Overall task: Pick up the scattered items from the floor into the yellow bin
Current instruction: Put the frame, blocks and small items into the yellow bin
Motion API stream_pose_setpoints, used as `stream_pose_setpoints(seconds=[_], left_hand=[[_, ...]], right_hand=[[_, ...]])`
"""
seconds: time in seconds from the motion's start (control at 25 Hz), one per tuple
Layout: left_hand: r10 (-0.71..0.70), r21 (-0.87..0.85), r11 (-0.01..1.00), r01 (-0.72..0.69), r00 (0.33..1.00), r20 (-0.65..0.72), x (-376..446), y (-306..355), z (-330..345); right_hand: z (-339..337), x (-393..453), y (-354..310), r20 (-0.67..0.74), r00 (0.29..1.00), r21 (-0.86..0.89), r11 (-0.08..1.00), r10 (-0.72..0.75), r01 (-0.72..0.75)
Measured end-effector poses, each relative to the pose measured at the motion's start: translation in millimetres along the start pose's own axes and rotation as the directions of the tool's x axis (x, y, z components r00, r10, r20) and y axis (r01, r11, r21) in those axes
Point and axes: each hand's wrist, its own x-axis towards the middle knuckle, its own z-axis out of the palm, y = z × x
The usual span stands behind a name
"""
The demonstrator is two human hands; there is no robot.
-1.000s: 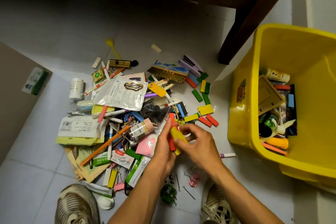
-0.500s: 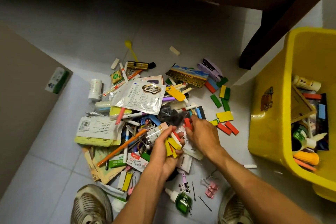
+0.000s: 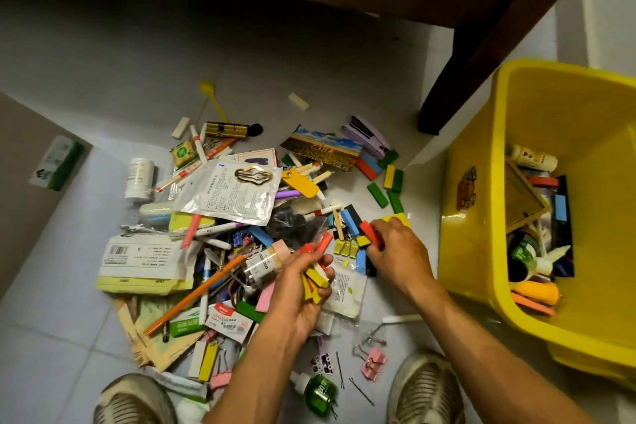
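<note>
Left hand [image 3: 303, 282] gripping a bunch of yellow and red blocks [image 3: 315, 277] above the pile. Right hand [image 3: 395, 251] down among the clutter, fingers pinching a red block [image 3: 369, 232]. Yellow bin [image 3: 481, 251] at right, part-filled with bottles and pens. Green bottle [image 3: 320, 391] between two shoes. Pink binder clip [image 3: 373, 363] near right shoe [image 3: 425, 389].

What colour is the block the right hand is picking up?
Red: the block pinched by the right hand, seen in the head view.
</note>
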Motion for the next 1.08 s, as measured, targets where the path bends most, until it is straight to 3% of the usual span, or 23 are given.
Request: stream_pose_setpoints(seconds=[0.12,0.2,0.24,0.32,0.44,0.52,0.6,0.76,0.88,0.96,1.08], left_hand=[[0.016,0.010,1.000,-0.015,1.000,-0.011,1.0,4.5,-2.4],[0.023,0.033,0.999,-0.022,0.999,-0.031,0.8,8.3,-5.9],[0.025,0.037,0.999,-0.024,0.999,-0.040,0.4,9.6,-6.9],[0.026,0.040,0.999,-0.025,0.999,-0.031,-5.2,9.1,-0.1],[0.028,0.095,0.995,-0.035,0.997,0.067,-29.5,6.8,34.9],[0.030,0.148,0.987,-0.057,0.984,0.175,-49.3,-0.7,75.6],[0.006,0.202,0.977,-0.067,0.958,0.288,-73.4,-18.8,130.0],[-0.091,0.329,0.944,-0.033,0.931,0.353,-115.4,-55.0,217.9],[-0.146,0.394,0.919,-0.008,0.922,0.359,-133.2,-55.5,223.5],[-0.004,0.393,0.915,-0.093,0.971,0.240,-129.7,-52.6,200.8],[0.190,0.330,0.917,-0.224,0.973,0.131,-117.5,-48.1,153.6]], right_hand=[[11.5,3.0,-8.4,0.006,0.996,-0.182,0.980,-0.084,0.083],[12.3,-6.0,-10.9,-0.059,0.993,-0.162,0.983,-0.101,0.090],[9.5,-12.0,-13.8,-0.083,0.995,-0.066,0.996,-0.061,0.055],[-6.0,-30.6,-23.6,-0.085,0.994,0.304,0.952,0.070,-0.041],[-48.5,-76.4,-42.4,-0.057,0.988,0.779,0.625,0.146,-0.048],[-86.6,-106.5,-43.3,-0.129,0.972,0.899,0.437,0.196,0.031],[-133.9,-133.3,-30.5,-0.229,0.919,0.933,0.341,0.322,0.113],[-201.8,-156.8,8.0,-0.325,0.812,0.903,0.414,0.484,0.114],[-218.7,-157.2,28.9,-0.303,0.858,0.792,0.610,0.414,-0.014],[-210.2,-154.1,27.3,-0.204,0.919,0.707,0.700,0.339,-0.101],[-183.5,-147.9,0.3,-0.152,0.966,0.684,0.728,0.211,-0.051]])
